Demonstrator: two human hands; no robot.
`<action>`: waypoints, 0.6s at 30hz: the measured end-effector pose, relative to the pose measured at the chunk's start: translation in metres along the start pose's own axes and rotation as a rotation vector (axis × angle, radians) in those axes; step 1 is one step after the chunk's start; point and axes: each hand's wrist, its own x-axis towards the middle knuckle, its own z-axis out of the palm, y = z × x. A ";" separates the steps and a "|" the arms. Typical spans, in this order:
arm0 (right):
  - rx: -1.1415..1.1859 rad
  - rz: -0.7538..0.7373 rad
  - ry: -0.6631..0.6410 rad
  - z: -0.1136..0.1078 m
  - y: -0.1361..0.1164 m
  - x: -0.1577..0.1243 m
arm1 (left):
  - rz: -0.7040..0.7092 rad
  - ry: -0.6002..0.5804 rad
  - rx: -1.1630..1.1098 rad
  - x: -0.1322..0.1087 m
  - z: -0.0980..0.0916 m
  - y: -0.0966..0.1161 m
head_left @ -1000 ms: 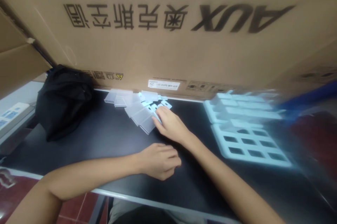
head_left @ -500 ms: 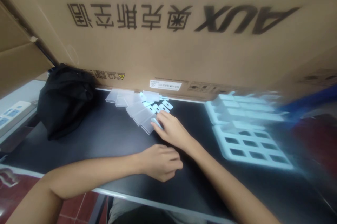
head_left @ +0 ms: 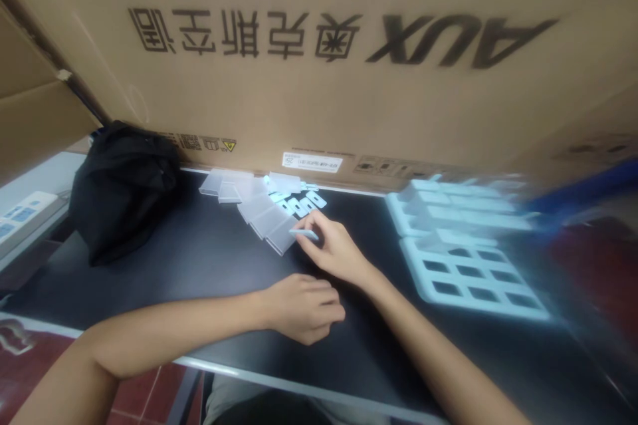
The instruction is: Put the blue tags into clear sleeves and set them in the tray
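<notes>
My right hand (head_left: 333, 247) pinches a small thin pale-blue plastic piece (head_left: 305, 233) just above the black table (head_left: 199, 265), beside a fanned row of translucent plastic covers (head_left: 264, 215). More small white tabs (head_left: 304, 202) lie behind them against the box. My left hand (head_left: 302, 305) rests on the table nearer to me, fingers curled, nothing visible in it.
A big brown cardboard box (head_left: 319, 59) with upside-down print stands along the table's far edge. A black bag (head_left: 122, 189) sits at the left. White moulded trays with rectangular pockets (head_left: 468, 252) lie at the right. A white power strip (head_left: 22, 212) is at the far left.
My right hand drew back slightly from the pile and lifted one small pale-blue piece between its fingertips. The left hand stayed put.
</notes>
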 end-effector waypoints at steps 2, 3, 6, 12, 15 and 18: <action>-0.018 0.016 0.006 -0.001 0.000 0.000 | 0.005 0.000 0.006 0.000 0.000 0.000; -0.032 0.024 0.009 -0.001 0.000 0.000 | 0.008 0.001 0.008 0.000 0.000 0.000; -0.047 0.047 0.006 -0.004 0.001 0.000 | 0.008 0.023 0.006 -0.001 0.001 0.000; -0.083 -0.008 0.042 -0.007 0.011 0.001 | 0.005 0.001 0.019 -0.002 0.003 0.000; -0.122 0.007 0.038 -0.004 0.015 0.000 | 0.001 0.009 0.015 -0.002 0.002 0.000; -0.261 0.064 0.013 0.000 0.011 -0.001 | 0.009 0.041 0.012 -0.002 0.001 0.000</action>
